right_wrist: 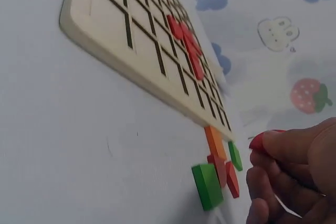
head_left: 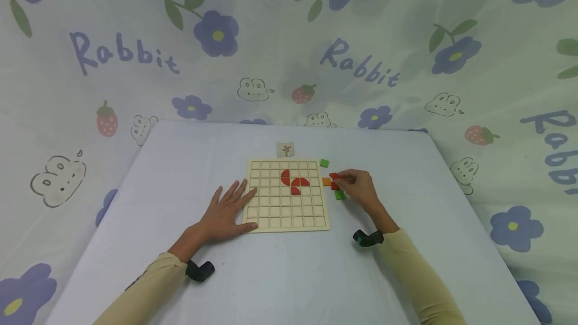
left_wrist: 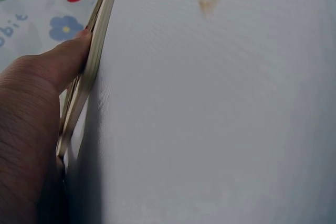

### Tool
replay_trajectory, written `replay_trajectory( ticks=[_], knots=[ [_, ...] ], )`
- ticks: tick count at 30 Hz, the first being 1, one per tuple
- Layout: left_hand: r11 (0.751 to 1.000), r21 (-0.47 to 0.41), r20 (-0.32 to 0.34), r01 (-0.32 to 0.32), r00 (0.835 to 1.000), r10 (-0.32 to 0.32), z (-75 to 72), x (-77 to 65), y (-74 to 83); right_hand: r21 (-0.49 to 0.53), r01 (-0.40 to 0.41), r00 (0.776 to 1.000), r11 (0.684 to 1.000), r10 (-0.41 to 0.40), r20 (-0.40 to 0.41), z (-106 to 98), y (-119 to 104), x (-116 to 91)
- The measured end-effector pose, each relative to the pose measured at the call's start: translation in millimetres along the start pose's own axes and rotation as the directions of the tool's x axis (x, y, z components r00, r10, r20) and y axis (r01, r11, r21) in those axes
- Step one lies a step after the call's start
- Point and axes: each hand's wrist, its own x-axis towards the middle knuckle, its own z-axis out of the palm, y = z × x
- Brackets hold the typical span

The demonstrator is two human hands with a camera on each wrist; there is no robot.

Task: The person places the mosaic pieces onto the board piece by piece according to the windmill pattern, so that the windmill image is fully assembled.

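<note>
A pale wooden board (head_left: 289, 230) with a square grid lies flat on the table. Several red quarter-circle tiles (head_left: 285, 178) sit in its upper middle cells. My left hand (head_left: 226, 214) rests with fingers spread at the board's left edge; its thumb touches the near left corner. Off the board's right side, my right hand (head_left: 358, 187) pinches a red tile (right_wrist: 256, 142) between thumb and fingertip, raised over the loose tiles. Beneath it are an orange tile (right_wrist: 215, 142) against the board, red tiles (right_wrist: 232, 179) and a thick green tile (right_wrist: 208, 187).
Behind the board lies a small card (head_left: 285, 149) with a red pattern on a grid. Another green tile (head_left: 324, 163) is near the board's far right corner. A white cloth (head_left: 280, 285) covers the table, and a patterned curtain (head_left: 271, 39) hangs behind it.
</note>
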Motion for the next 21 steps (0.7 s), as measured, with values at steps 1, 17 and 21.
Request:
replay_trajectory(
  ticks=[1, 17, 21],
  knots=[
    [1.000, 0.000, -0.002, -0.001, 1.000, 0.001, 0.1, 0.2, -0.1, 0.032, 0.004, 1.000, 0.999, -0.004, 0.000, 1.2, -1.0, -0.1],
    [1.000, 0.011, -0.002, 0.000, 1.000, 0.000, 2.7, 2.0, -2.0, 0.183, 0.185, 0.982, 0.966, -0.176, -0.063, 33.2, -20.4, -11.9],
    [1.000, 0.010, 0.000, 0.004, 1.000, -0.004, 3.0, 1.6, -1.9, 0.132, 0.244, 0.970, 0.961, -0.240, -0.050, 40.2, -22.0, -14.3]
  ],
)
